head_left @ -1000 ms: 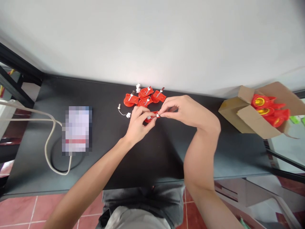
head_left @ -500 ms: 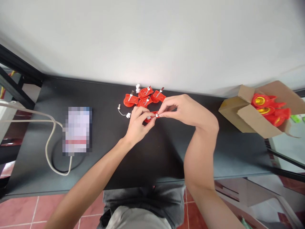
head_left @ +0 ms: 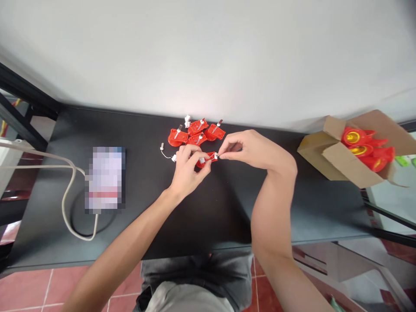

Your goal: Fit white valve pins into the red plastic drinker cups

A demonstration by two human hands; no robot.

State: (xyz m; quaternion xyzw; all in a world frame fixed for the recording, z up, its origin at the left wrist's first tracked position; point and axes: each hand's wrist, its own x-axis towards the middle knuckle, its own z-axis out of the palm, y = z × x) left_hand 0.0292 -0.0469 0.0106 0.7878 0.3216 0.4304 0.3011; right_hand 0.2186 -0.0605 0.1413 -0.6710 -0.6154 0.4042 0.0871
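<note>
I'm clenching a red plastic piece (head_left: 205,161) in my left hand (head_left: 188,169), and my right hand (head_left: 251,147) is pinching a small white fitting (head_left: 216,155) on it; more red pieces (head_left: 196,132) are sitting just beyond it, a cardboard box (head_left: 328,151) well off to its right.

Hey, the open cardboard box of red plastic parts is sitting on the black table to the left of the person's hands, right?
No, the head view shows the open cardboard box to the right of the left hand and right hand, not the left. It does hold red plastic parts and sits on the black table.
</note>
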